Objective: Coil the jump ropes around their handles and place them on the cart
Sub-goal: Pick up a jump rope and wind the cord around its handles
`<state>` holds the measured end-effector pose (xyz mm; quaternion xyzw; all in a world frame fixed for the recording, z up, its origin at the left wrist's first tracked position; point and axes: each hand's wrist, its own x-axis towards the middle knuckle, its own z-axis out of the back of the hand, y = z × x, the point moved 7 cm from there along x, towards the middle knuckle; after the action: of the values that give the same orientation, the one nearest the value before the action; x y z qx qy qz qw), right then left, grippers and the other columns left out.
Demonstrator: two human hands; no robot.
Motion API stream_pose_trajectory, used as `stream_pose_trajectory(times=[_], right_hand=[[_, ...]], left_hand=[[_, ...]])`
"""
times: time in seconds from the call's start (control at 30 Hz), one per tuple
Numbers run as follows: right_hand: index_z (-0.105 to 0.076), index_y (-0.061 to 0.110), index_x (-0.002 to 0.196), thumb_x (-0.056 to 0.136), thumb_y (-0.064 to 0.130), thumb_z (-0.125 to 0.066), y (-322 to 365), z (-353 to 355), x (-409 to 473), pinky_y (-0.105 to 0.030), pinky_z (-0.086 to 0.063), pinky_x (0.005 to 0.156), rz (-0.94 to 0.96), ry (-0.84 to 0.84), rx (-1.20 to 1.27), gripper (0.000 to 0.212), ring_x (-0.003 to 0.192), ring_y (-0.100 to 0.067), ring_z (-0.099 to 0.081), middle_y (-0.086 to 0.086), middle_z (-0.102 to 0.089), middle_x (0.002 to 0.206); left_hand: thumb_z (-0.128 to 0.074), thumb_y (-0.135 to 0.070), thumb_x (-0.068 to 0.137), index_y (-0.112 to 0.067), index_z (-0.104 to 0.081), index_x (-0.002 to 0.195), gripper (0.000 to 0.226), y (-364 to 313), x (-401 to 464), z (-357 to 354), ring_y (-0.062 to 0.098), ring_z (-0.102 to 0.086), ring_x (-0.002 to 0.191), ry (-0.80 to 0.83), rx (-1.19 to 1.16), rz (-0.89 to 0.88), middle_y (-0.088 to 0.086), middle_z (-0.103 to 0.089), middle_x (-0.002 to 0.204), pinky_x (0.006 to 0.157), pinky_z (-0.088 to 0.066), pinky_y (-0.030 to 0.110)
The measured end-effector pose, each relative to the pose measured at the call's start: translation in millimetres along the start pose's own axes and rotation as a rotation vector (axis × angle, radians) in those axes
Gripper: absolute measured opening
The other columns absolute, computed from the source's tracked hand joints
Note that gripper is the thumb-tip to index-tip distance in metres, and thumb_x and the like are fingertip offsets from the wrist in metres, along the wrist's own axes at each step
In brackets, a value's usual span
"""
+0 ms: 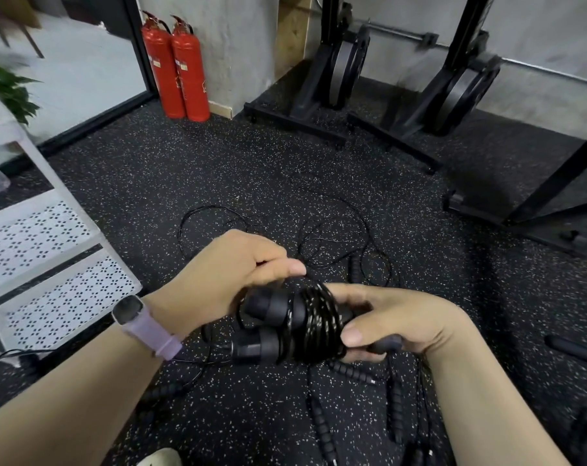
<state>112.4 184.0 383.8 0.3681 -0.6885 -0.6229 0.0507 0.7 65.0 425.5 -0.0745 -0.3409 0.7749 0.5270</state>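
Both hands' fingers around coiled jump rope

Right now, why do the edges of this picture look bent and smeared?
Head view: the wide lens bows the white cart and rack posts; the plant at far left is motion-blurred; the coiled rope between the left hand and right hand stays fairly sharp, with small glints.

Below you, the black speckled floor bears loose jump ropes with ribbed handles, two red fire extinguishers, black rack bases and, at your left, a white perforated cart.
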Motion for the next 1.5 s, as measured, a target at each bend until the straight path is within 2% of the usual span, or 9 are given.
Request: stream_pose_trajectory(times=[0.13,0.23,0.43,0.67,0.8,0.93,1.07,1.27,1.5], right_hand=[[-0.06,0.019,0.126,0.089,0.035,-0.075,20,-10,-6,-0.041,-0.019,0.047,0.296,0.154,0.136,0.043,0.063,-0.001,-0.055,0.012,-0.068,0.087],[-0.065,0.021,0.122,0.092,0.038,-0.073,22,-7,-4,-0.027,-0.025,0.045,0.37,0.139,0.205,0.035,0.064,-0.001,-0.054,0.008,-0.065,0.084],[-0.063,0.007,0.118,0.088,0.042,-0.079,20,20,8,-0.02,-0.023,0.045,0.417,-0.175,0.547,0.049,0.048,-0.006,-0.036,-0.006,-0.052,0.074],[-0.058,0.005,0.127,0.08,0.053,-0.081,9,40,17,-0.027,-0.018,0.051,0.32,-0.616,0.394,0.071,0.052,-0.012,-0.032,-0.008,-0.055,0.077],[-0.059,0.003,0.128,0.075,0.059,-0.083,2,55,11,-0.024,-0.028,0.048,0.269,-0.897,0.364,0.08,0.056,-0.012,-0.041,-0.007,-0.057,0.082],[-0.069,0.025,0.106,0.082,0.068,-0.073,-6,62,1,-0.022,-0.038,0.053,0.092,-1.139,0.148,0.049,0.063,-0.01,-0.051,0.007,-0.06,0.075],[-0.065,0.033,0.12,0.085,0.078,-0.06,2,55,5,-0.031,-0.05,0.086,0.107,-1.19,-0.047,0.058,0.097,-0.003,-0.065,0.02,-0.07,0.106],[-0.06,0.038,0.131,0.092,0.073,-0.051,7,48,13,-0.041,-0.049,0.103,0.071,-1.164,-0.073,0.053,0.112,-0.008,-0.063,0.016,-0.066,0.123],[-0.074,0.019,0.12,0.088,0.041,-0.076,-9,32,32,-0.036,-0.048,0.076,0.027,-0.879,0.35,0.039,0.092,-0.021,-0.065,0.002,-0.076,0.09]], left_hand=[[-0.052,-0.046,0.099,-0.011,-0.053,0.063,0.051,5,-4,-13,0.009,-0.046,0.053,0.171,-0.769,0.378,-0.003,-0.051,0.059,0.058,-0.04,0.019],[-0.065,-0.035,0.091,-0.024,-0.072,0.066,0.028,1,-6,-16,0.018,-0.055,0.059,0.161,-0.97,0.413,0.005,-0.062,0.067,0.062,-0.046,0.029],[-0.041,-0.036,0.108,-0.015,-0.056,0.085,0.034,6,-2,-35,0.012,-0.022,0.05,0.09,-0.827,0.587,-0.008,-0.03,0.058,0.052,-0.014,0.037],[-0.045,-0.027,0.106,-0.033,-0.066,0.099,0.023,24,-8,-34,0.013,-0.039,0.049,0.024,-0.345,0.561,-0.008,-0.051,0.059,0.045,-0.033,0.029],[-0.046,-0.011,0.105,-0.024,-0.067,0.108,0.025,26,-12,-34,0.011,-0.057,0.056,0.051,-0.487,0.67,-0.01,-0.071,0.074,0.052,-0.049,0.028],[-0.046,-0.009,0.106,-0.013,-0.068,0.109,0.022,18,-11,-31,0.017,-0.06,0.06,-0.023,-0.666,0.659,0.003,-0.077,0.088,0.05,-0.05,0.032],[-0.046,-0.015,0.106,-0.022,-0.07,0.104,0.024,9,-7,-25,0.013,-0.06,0.064,-0.077,-0.578,0.571,-0.001,-0.077,0.086,0.051,-0.052,0.034],[-0.052,-0.03,0.102,-0.031,-0.068,0.089,0.021,-2,-9,-10,0.017,-0.061,0.062,-0.167,-0.316,0.447,-0.013,-0.074,0.081,0.056,-0.052,0.039],[-0.047,-0.048,0.099,-0.02,-0.064,0.091,0.034,-11,-8,-6,0.01,-0.055,0.083,-0.149,-0.056,0.256,-0.009,-0.055,0.089,0.07,-0.047,0.03]])
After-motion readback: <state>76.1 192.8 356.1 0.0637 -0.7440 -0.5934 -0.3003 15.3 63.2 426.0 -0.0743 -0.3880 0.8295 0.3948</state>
